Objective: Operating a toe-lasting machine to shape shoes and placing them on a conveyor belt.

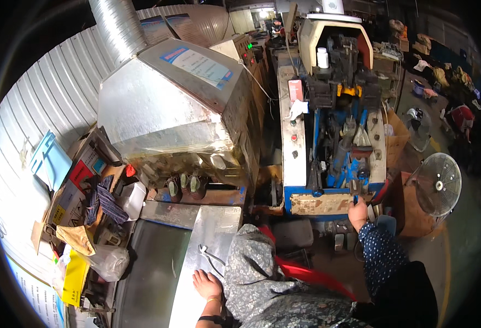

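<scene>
My left hand (206, 284) lies flat, fingers apart, on a shiny metal sheet (216, 224) at the lower middle; it holds nothing. A small bent white wire piece (210, 255) rests on the sheet just beyond the fingers. My right hand (357, 213), in a dotted dark sleeve, reaches up to the front edge of a blue and white machine (295, 164). It touches a dark part there, and its fingers are hidden behind the hand. Grey patterned cloth (254, 268) covers my lap between the arms.
A large sheet-metal hood (164, 104) with a ribbed duct (117, 27) stands left of the machine. Cardboard boxes (71, 197), rags and a plastic bag (109, 262) crowd the left. A standing fan (437, 183) is on the right; a red seat (306, 274) is below me.
</scene>
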A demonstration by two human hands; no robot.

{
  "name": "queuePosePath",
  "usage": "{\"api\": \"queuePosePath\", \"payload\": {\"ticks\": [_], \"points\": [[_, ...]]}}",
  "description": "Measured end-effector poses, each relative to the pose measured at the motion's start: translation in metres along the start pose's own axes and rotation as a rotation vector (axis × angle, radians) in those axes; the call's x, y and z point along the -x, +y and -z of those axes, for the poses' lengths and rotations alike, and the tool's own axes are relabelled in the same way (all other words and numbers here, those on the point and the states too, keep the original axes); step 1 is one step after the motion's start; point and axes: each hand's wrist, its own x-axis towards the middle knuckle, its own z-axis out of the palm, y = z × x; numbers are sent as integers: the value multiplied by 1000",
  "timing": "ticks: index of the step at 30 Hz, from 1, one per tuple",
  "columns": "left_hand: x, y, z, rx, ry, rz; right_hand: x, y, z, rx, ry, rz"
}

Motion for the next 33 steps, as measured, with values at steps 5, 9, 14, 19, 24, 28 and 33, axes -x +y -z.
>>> {"api": "queuePosePath", "payload": {"ticks": [5, 9, 14, 19, 24, 28, 33], "points": [[-1, 2, 3, 5, -24, 18, 1, -4, 2, 6, 24, 18], [-1, 4, 4, -4, -42, 31, -1, -1, -1, -10, 24, 25], [0, 1, 1, 1, -28, 14, -1, 3, -4, -50, 30, 30], [-1, -3, -4, -7, 7, -17, 0, -3, -2, -24, 53, 4], [-1, -5, -6, 8, -9, -6, 2, -4, 0, -73, 75, 44], [-1, -4, -6, -6, -2, -6, 0, 1, -3, -72, 66, 53], [-1, -4, -6, 3, -10, 2, -1, 3, -5, -73, 67, 31]]}}
